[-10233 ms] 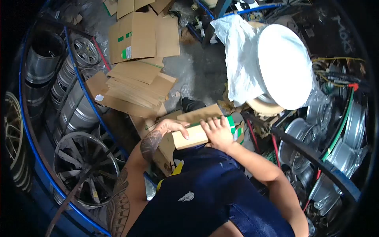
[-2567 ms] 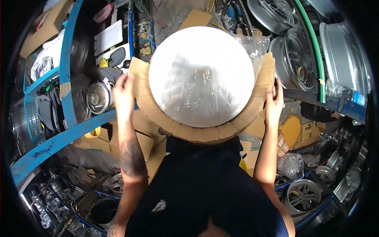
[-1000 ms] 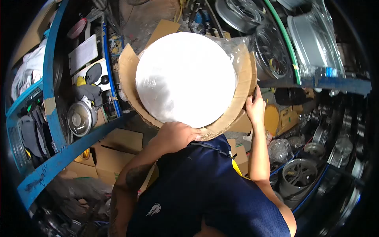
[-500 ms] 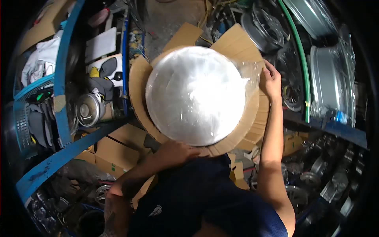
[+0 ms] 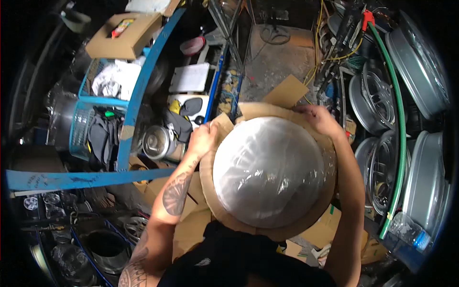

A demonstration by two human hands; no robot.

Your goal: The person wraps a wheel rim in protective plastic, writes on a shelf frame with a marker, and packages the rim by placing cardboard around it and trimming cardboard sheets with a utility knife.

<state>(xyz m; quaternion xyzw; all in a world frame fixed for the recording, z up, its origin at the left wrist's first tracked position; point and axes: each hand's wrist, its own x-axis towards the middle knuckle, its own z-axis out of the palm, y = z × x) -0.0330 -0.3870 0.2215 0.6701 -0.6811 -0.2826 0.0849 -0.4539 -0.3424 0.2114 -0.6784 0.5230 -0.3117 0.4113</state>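
A round silvery disc (image 5: 267,177), covered in shiny clear plastic film, sits inside a ring of brown cardboard (image 5: 208,203) close in front of my body. The cardboard wraps around its side, and one flap (image 5: 287,91) sticks outward at the far side. My left hand (image 5: 204,137) is closed on the cardboard at the upper left, by a short raised flap. At the upper right, my right hand (image 5: 321,120) curls its fingers over the cardboard's far edge. The disc's underside is hidden.
Wheel rims (image 5: 423,177) stand on the right behind a green bar (image 5: 399,119). A blue shelf frame (image 5: 136,100) on the left holds baskets (image 5: 82,136) and an open carton (image 5: 117,45). A plastic bottle (image 5: 411,232) lies at the lower right. Cardboard lies below.
My left hand has gone from the near edge up to the upper left. My right hand has moved from the raised right flap to the far edge; that flap now lies against the disc.
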